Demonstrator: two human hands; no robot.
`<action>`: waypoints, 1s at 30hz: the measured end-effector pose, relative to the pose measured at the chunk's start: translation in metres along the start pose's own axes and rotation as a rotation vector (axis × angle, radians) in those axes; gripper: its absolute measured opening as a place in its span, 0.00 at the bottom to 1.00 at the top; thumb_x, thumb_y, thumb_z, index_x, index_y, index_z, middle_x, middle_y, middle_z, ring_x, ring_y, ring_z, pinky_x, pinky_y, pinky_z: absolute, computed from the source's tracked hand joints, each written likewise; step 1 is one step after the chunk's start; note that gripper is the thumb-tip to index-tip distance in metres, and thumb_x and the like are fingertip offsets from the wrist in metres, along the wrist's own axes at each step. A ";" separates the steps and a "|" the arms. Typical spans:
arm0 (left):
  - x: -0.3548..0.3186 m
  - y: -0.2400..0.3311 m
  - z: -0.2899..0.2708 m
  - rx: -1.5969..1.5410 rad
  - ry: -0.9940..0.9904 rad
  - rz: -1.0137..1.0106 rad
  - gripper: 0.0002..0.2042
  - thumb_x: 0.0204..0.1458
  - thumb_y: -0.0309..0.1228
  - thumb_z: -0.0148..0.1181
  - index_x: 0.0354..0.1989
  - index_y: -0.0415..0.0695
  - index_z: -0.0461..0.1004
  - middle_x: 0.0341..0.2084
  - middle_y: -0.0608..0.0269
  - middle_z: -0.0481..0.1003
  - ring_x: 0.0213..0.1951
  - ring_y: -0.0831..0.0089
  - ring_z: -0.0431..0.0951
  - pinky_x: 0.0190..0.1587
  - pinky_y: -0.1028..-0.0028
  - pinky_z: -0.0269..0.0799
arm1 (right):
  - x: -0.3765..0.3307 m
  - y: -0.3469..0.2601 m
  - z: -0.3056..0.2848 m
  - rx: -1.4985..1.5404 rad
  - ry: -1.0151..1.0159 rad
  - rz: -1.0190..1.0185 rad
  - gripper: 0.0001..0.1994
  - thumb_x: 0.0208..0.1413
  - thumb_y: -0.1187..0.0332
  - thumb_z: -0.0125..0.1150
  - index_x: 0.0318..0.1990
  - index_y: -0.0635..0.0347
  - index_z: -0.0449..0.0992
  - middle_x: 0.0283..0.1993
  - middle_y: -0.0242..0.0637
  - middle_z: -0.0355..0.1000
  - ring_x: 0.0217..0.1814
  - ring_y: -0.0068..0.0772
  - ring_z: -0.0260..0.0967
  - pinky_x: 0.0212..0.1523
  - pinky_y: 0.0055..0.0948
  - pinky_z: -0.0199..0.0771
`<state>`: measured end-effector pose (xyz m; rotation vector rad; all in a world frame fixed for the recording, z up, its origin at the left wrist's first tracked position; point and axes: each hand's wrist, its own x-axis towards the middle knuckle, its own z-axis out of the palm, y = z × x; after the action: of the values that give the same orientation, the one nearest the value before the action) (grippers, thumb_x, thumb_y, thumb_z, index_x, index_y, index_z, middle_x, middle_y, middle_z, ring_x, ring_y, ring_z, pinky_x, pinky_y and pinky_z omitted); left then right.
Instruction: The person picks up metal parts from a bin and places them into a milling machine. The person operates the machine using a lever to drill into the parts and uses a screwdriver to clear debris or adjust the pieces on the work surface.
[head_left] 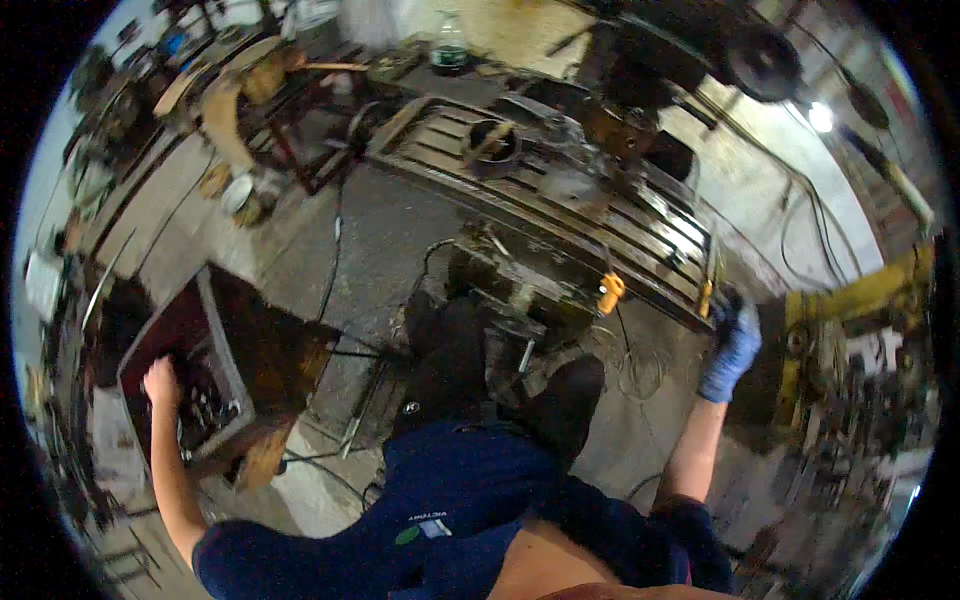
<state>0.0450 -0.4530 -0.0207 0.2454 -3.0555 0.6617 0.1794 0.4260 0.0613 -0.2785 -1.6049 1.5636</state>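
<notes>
My left hand [160, 380] is bare and reaches over the open dark-red bin [222, 330], its fingers curled; whatever they may hold is too small to make out. Several small, shiny pieces [205, 405] lie inside the bin. Out at the right, my right hand [736, 345] wears a blue-grey glove with dark fingers. It is beside the right end of the slotted machine table [560, 232]. Blur and dark surroundings hide whether its fingers close round anything.
A round pot [492, 148] with a brush-like stick stands on the machine table, below a machine head [625, 125]. An orange piece [611, 291] hangs at its front edge. Behind is a clear bottle [449, 45]. Cables [335, 245] cross the floor; a white bucket [240, 197] stands left.
</notes>
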 end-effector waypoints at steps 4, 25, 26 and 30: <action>0.000 0.002 0.004 0.166 -0.057 0.073 0.06 0.48 0.28 0.45 0.33 0.49 0.69 0.29 0.61 0.72 0.35 0.61 0.74 0.33 0.62 0.69 | -0.024 0.044 -0.001 -0.042 0.000 0.186 0.17 0.55 0.63 0.52 0.45 0.69 0.70 0.40 0.43 0.71 0.39 0.32 0.71 0.41 0.29 0.72; -0.030 0.207 -0.266 -2.022 0.305 0.303 0.08 0.47 0.24 0.57 0.36 0.40 0.69 0.29 0.68 0.68 0.29 0.81 0.68 0.26 0.80 0.68 | -0.058 0.218 0.040 -0.301 0.007 0.457 0.21 0.43 0.64 0.66 0.44 0.65 0.69 0.37 0.34 0.70 0.34 0.25 0.65 0.37 0.25 0.66; -0.030 0.231 -0.263 -2.099 0.196 0.286 0.11 0.45 0.24 0.58 0.37 0.39 0.68 0.29 0.67 0.68 0.29 0.79 0.70 0.26 0.78 0.69 | -0.059 0.200 0.045 -0.239 0.013 0.384 0.24 0.43 0.65 0.66 0.47 0.65 0.67 0.39 0.37 0.70 0.36 0.26 0.65 0.40 0.25 0.66; -0.040 0.353 -0.268 -2.474 -0.368 0.423 0.15 0.41 0.25 0.59 0.41 0.41 0.68 0.30 0.65 0.70 0.28 0.76 0.72 0.25 0.75 0.71 | -0.049 0.133 0.034 -0.471 0.007 0.123 0.26 0.40 0.60 0.66 0.46 0.65 0.67 0.42 0.45 0.70 0.41 0.38 0.68 0.44 0.32 0.67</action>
<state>0.0229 -0.0196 0.0775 -0.3518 -1.6709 -2.8602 0.1337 0.3942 -0.0731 -0.6450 -1.9686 1.2509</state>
